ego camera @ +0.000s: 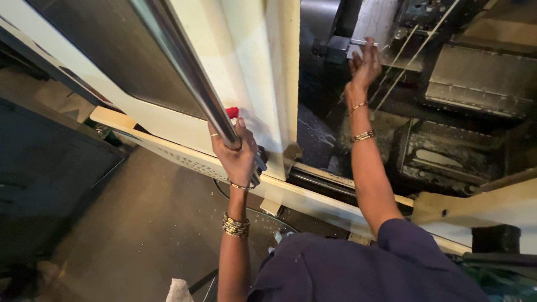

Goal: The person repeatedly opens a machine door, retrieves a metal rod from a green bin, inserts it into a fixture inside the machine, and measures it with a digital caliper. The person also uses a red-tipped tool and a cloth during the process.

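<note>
1. Standing open is the big cream machine door (251, 72), with a dark window in it. It takes up most of the left side.
2. Next comes the dark inside of the machine (447, 145). It looks oily and full of metal parts.
3. A long shiny handle bar (184, 61) runs down the door.
4. The left hand (238, 154) is wrapped tight around the bottom of that bar, fingers closed on it. A small red bit (232, 112) sits just above the fingers.
5. The right hand (364, 64) reaches deep into the machine. Its fingers touch a small metal piece (362, 42) near a grey block at the top. I cannot tell if they pinch it or only rest on it.
6. What could go wrong: I think the door could slide shut on the outstretched arm if the left hand pulls the bar. The bangles on both wrists could catch on a part. Oil could make the small piece slip.
</note>
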A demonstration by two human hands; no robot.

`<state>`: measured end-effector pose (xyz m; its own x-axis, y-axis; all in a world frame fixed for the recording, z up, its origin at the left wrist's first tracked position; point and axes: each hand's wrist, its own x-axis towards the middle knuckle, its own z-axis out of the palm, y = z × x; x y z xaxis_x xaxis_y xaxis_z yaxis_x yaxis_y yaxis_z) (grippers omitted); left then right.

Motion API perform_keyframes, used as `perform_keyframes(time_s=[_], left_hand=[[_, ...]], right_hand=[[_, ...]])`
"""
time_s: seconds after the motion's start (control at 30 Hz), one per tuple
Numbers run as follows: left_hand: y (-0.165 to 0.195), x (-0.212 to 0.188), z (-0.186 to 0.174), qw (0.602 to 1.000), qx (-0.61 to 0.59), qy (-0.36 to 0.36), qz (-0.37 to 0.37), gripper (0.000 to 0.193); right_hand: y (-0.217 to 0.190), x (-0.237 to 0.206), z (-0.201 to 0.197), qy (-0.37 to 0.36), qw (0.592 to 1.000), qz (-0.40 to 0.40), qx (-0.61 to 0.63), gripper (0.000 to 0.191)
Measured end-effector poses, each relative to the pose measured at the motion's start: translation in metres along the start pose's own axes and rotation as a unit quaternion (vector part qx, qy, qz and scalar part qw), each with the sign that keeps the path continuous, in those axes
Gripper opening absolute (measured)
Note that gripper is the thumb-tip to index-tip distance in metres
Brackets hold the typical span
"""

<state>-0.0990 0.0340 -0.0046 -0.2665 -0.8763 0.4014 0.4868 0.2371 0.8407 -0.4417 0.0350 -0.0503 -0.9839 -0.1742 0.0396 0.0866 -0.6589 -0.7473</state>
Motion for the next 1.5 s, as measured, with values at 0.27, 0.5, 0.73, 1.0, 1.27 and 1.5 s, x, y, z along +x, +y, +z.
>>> perform_keyframes(time_s=[0.27,0.5,0.73,1.0,1.27,1.5], left_hand=[[0.000,-0.005,-0.002,0.999,0.035,0.014,0.018,0.028],[-0.001,-0.010,-0.002,0.999,0.038,0.000,0.036,0.030],[-0.012,-0.011,-0.003,0.989,0.122,0.038,0.076,0.028],[-0.022,-0.010,0.001,0.987,0.126,0.067,0.079,0.025],[-0.045,0.000,-0.013,0.978,0.159,0.079,0.110,0.027],[-0.060,0.009,-0.030,0.969,0.198,0.089,0.118,0.032]], right_hand=[[0.005,-0.001,0.012,-0.127,0.991,-0.039,0.030,0.040],[-0.021,-0.002,0.002,-0.023,0.999,0.033,0.004,0.036],[-0.023,0.009,-0.009,-0.024,0.996,0.040,0.080,0.034],[-0.021,0.024,-0.027,-0.026,0.992,0.052,0.112,0.031],[-0.012,0.036,-0.037,-0.028,0.992,0.054,0.108,0.037],[-0.004,0.039,-0.049,-0.011,0.995,0.056,0.086,0.041]])
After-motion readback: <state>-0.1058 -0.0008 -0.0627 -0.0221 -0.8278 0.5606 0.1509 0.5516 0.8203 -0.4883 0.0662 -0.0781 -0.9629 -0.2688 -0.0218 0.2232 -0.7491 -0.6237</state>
